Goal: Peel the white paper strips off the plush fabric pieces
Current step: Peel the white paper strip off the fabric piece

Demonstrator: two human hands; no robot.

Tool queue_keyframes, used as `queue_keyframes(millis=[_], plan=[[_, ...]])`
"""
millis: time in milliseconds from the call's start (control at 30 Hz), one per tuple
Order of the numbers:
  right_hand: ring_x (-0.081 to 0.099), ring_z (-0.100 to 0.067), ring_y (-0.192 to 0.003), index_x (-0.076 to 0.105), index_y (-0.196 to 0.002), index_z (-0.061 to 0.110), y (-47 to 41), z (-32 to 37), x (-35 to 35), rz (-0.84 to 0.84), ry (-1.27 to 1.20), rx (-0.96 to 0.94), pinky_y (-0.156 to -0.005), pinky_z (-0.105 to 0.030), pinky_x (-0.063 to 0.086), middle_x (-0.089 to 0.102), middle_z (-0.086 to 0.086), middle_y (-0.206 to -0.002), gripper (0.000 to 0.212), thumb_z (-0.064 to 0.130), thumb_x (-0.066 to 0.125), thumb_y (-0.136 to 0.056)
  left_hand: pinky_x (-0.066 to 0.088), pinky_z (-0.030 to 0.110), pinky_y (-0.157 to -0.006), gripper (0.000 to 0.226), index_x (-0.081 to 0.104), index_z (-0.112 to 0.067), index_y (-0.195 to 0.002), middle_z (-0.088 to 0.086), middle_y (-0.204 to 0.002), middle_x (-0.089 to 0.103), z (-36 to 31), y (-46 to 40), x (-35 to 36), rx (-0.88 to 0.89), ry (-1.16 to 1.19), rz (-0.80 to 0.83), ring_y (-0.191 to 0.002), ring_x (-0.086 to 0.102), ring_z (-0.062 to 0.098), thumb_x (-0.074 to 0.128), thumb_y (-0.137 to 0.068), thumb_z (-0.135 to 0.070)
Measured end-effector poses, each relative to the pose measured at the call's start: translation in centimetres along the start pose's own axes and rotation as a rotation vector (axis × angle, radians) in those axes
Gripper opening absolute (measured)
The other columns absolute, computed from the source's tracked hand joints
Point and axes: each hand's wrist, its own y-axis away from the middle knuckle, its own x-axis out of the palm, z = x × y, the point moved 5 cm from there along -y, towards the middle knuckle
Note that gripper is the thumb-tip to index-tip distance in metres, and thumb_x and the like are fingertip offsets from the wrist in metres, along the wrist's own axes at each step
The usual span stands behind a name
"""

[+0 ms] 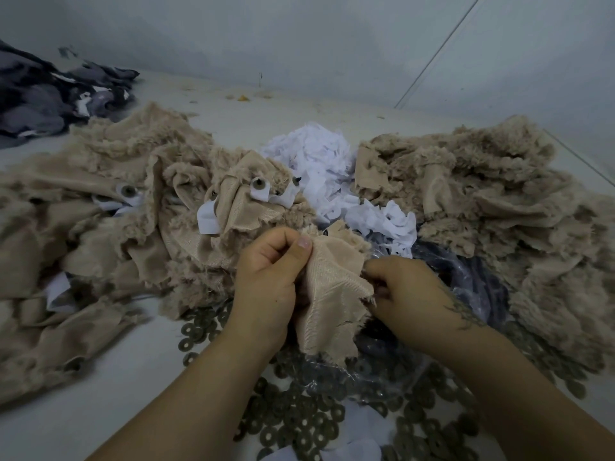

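My left hand [266, 277] and right hand [402, 294] pinch a limp, light plush piece [332, 284]; strips probably tear easily, so I'd grip near twelve o'clock.

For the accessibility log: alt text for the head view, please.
Both hands, left hand and right hand, grip a beige plush fabric piece above scattered dark ring-shaped washers. Behind lie a crumpled white paper strip heap and beige plush piles.

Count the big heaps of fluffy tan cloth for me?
2: one plush heap on the left, one plush heap on the right. A single piece sits between both hands.
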Motion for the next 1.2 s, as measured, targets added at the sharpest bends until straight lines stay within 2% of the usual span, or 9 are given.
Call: queue_keyframes(millis=[100, 167, 300, 433, 567, 733, 867, 1067, 1200], plan=[[0.056, -0.003, -0.065, 0.071, -0.078, 0.021, 0.0, -0.1, -0.7, -0.101, -0.172, -0.01, -0.061, -0.009, 0.043, 0.061, 0.014, -0.07, 0.023, 0.0, 0.064, -0.084, 0.04, 0.021, -0.047, 0.034, 0.054, -0.012, -0.063, -0.003, -0.053, 0.044, 0.0, 0.0, 0.1, 0.004, -0.001, 0.005, -0.05, 0.039, 0.009, 0.053, -0.096, -0.007], [0.067, -0.014, -0.075, 0.078, -0.092, 0.017, 0.1, -0.2, -0.7, -0.099, -0.326, 0.033, -0.071, -0.022, 0.055, 0.072, 0.003, -0.08, 0.029, -0.007, 0.064, -0.083, 0.039, 0.021, -0.047, 0.036, 0.055, -0.014, -0.061, -0.003, -0.052, 0.044, 0.0, -0.1, 0.2, 0.002, -0.005, 0.011, -0.05, 0.039, 0.009, 0.053, -0.096, -0.007], [0.071, -0.02, -0.066, 0.078, -0.083, 0.013, 0.1, -1.0, 0.4, -0.022, -0.807, 0.201, -0.06, -0.026, 0.058, 0.077, -0.005, -0.077, 0.028, -0.013, 0.069, -0.082, 0.037, 0.022, -0.046, 0.04, 0.057, -0.02, -0.059, -0.004, -0.052, 0.044, 0.1, 0.0, 0.3, -0.003, -0.031, 0.028, -0.049, 0.038, 0.009, 0.053, -0.097, -0.008], [0.066, -0.054, -0.089, 0.08, -0.098, 0.02, 0.2, -0.6, 1.5, 0.066, -1.072, 0.233, -0.084, -0.058, 0.058, 0.076, -0.021, -0.097, 0.028, 0.0, 0.074, -0.081, 0.038, 0.024, -0.047, 0.035, 0.059, -0.017, -0.063, 0.0, -0.055, 0.047, 0.1, 0.1, 0.4, 0.002, -0.085, 0.037, -0.051, 0.041, 0.013, 0.055, -0.096, -0.01], [0.075, -0.029, -0.089, 0.079, -0.097, 0.028, 0.3, -0.2, 1.0, -0.036, -1.085, 0.205, -0.075, -0.04, 0.062, 0.078, -0.008, -0.095, 0.043, -0.011, 0.067, -0.085, 0.039, 0.023, -0.043, 0.026, 0.059, -0.009, -0.07, 0.006, -0.056, 0.05, 0.3, 0.3, 0.7, 0.016, -0.151, 0.08, -0.049, 0.044, 0.015, 0.058, -0.096, -0.012], [0.075, -0.023, -0.071, 0.062, -0.114, 0.017, 0.8, 0.0, -0.2, -0.234, -1.023, 0.245, -0.062, -0.039, 0.061, 0.078, -0.007, -0.08, 0.038, -0.003, 0.073, -0.084, 0.043, 0.02, -0.043, 0.022, 0.06, -0.01, -0.071, 0.001, -0.055, 0.057, 0.6, 0.4, 1.2, 0.037, -0.187, 0.14, -0.046, 0.052, 0.007, 0.062, -0.093, -0.008], [0.063, -0.004, -0.049, 0.045, -0.133, 0.048, 1.4, 0.6, -1.4, -0.367, -0.808, 0.157, -0.044, -0.014, 0.045, 0.074, -0.002, -0.073, 0.08, -0.012, 0.065, -0.085, 0.046, 0.023, -0.045, 0.02, 0.059, -0.01, -0.072, 0.009, -0.062, 0.057, 0.9, 0.4, 1.1, 0.02, -0.208, 0.136, -0.051, 0.053, 0.011, 0.064, -0.091, -0.008], [0.071, 0.0, -0.093, 0.067, -0.102, 0.046, 1.5, 1.4, -1.2, -0.39, -0.641, 0.03, -0.077, -0.026, 0.062, 0.075, 0.007, -0.101, 0.068, -0.019, 0.068, -0.079, 0.045, 0.026, -0.044, 0.02, 0.058, -0.007, -0.073, 0.025, -0.067, 0.054, 1.0, 0.4, 1.1, 0.026, -0.247, 0.146, -0.053, 0.05, 0.019, 0.065, -0.092, -0.008], [0.072, -0.001, -0.094, 0.07, -0.097, 0.04, 1.0, 1.1, -0.9, -0.326, -0.765, 0.03, -0.077, -0.019, 0.059, 0.077, 0.009, -0.095, 0.064, -0.021, 0.067, -0.078, 0.045, 0.032, -0.047, 0.02, 0.057, -0.006, -0.073, 0.024, -0.068, 0.053, 0.8, 0.4, 1.3, 0.053, -0.272, 0.163, -0.056, 0.05, 0.021, 0.066, -0.09, -0.013]])
